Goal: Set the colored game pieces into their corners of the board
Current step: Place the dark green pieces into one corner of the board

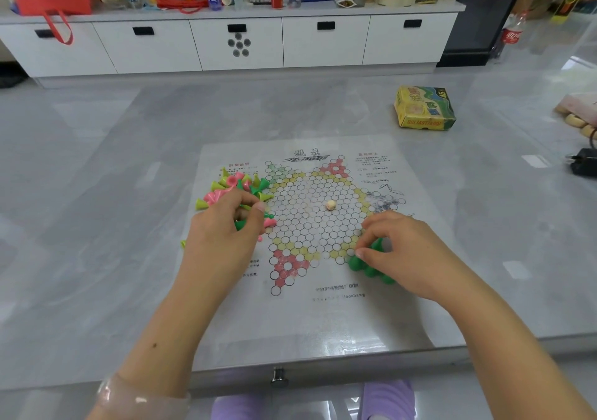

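A paper star-shaped game board (316, 222) lies flat on the grey table. At its left edge is a loose pile of pink, yellow-green and dark green cone pieces (235, 187). My left hand (226, 229) is over the near part of that pile, fingers curled around a dark green piece (240, 224). Several dark green pieces (365, 266) stand in the board's near right corner. My right hand (400, 251) is over them, thumb and fingers pinching one green piece (377, 244). A small cream die (330, 205) sits at the board's centre.
A yellow-green game box (423, 107) lies on the table at the back right. A black plug (583, 162) and pale objects (578, 115) sit at the right edge. A white cabinet (239, 43) with cluttered top stands behind. The table's front edge has a drawer knob (278, 375).
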Demonstrator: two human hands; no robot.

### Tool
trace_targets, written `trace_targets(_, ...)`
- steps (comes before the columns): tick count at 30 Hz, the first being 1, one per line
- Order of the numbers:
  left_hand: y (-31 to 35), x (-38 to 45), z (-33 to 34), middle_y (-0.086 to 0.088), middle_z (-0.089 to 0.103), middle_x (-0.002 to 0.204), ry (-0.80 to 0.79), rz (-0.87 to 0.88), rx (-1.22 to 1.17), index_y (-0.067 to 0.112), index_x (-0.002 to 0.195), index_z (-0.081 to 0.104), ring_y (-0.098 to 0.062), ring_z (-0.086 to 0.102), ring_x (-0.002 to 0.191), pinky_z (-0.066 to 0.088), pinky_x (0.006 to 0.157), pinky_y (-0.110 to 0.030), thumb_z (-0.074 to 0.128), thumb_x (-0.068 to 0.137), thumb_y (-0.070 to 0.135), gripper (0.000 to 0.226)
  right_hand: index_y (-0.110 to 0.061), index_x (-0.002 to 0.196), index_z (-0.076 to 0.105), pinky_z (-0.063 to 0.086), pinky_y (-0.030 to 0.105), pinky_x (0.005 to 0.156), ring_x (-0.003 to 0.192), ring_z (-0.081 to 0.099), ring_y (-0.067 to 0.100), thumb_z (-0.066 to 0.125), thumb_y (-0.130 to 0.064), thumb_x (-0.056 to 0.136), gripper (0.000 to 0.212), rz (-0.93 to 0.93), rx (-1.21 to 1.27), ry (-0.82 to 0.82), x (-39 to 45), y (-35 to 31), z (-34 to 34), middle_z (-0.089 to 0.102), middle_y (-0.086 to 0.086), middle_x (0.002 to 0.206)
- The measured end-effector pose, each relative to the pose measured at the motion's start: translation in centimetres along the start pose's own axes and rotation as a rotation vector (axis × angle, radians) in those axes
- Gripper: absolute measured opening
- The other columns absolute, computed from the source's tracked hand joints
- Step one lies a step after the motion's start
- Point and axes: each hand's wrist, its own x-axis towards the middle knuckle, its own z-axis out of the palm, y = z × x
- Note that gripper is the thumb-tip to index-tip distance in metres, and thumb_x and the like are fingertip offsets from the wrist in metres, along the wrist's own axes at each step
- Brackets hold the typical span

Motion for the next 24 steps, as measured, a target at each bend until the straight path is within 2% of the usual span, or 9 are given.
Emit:
trace_targets(12, 0.2, -0.1, 0.0, 0.011, 0.065, 0.069, -0.011, -0.006, -0.020, 0.018, 0.087, 0.059, 0.020, 0.055, 0.063, 0.037, 0.052, 0.000, 0.049, 0.092, 0.024, 0.013, -0.022, 0.084, 0.068, 0.031, 0.020, 0.080, 0.104, 0.049, 0.010, 0.061, -0.025, 0.084, 0.008, -0.020, 0.040, 0.011, 0.0, 0.2, -0.2, 0.057, -0.007, 0.106)
trace_targets(15, 0.5, -0.2, 0.3, 0.009, 0.066, 0.062, -0.021, -0.084, -0.120, 0.020, 0.083, 0.060, 0.009, 0.057, 0.062, 0.038, 0.059, -0.008, 0.049, 0.092, 0.026, 0.015, -0.026, 0.084, 0.066, 0.033, 0.009, 0.078, 0.097, 0.051, 0.001, 0.059, -0.024, 0.085, 0.007, -0.071, 0.148, 0.122, 0.0, -0.2, -0.2, 0.059, -0.013, 0.100)
trace_targets(17, 0.9, -0.4, 0.8, 0.009, 0.068, 0.062, -0.085, -0.175, -0.246, 0.018, 0.077, 0.061, 0.004, 0.050, 0.059, 0.039, 0.066, -0.019, 0.047, 0.093, 0.027, 0.024, -0.029, 0.088, 0.065, 0.030, -0.002, 0.080, 0.096, 0.050, -0.007, 0.058, -0.025, 0.086, 0.008, -0.127, 0.212, 0.168, 0.0, -0.9, -0.1, 0.058, -0.021, 0.099)
trace_targets(18, 1.2, -0.6, 1.0, 0.008, 0.068, 0.063, -0.141, -0.206, -0.294, 0.016, 0.076, 0.062, 0.002, 0.045, 0.055, 0.037, 0.064, -0.019, 0.045, 0.094, 0.026, 0.027, -0.029, 0.091, 0.066, 0.029, -0.004, 0.081, 0.098, 0.049, -0.010, 0.058, -0.026, 0.086, 0.010, -0.158, 0.232, 0.172, 0.1, -1.3, 0.0, 0.057, -0.023, 0.099)
trace_targets(21, 2.0, -1.2, 1.6, 0.008, 0.068, 0.058, -0.300, -0.219, -0.330, 0.012, 0.083, 0.063, 0.004, 0.039, 0.039, 0.035, 0.046, -0.009, 0.040, 0.096, 0.025, 0.029, -0.026, 0.095, 0.068, 0.031, -0.003, 0.081, 0.100, 0.046, -0.012, 0.057, -0.025, 0.087, 0.014, -0.245, 0.260, 0.182, 0.2, -2.4, 0.7, 0.058, -0.025, 0.095)
trace_targets(24, 2.3, -1.4, 2.0, 0.005, 0.069, 0.064, -0.372, -0.191, -0.315, 0.016, 0.079, 0.060, 0.005, 0.041, 0.036, 0.034, 0.047, -0.014, 0.038, 0.097, 0.026, 0.030, -0.022, 0.092, 0.071, 0.035, 0.001, 0.079, 0.094, 0.051, -0.008, 0.061, -0.021, 0.085, 0.012, -0.292, 0.308, 0.225, 0.3, -2.9, 1.2, 0.060, -0.023, 0.088)
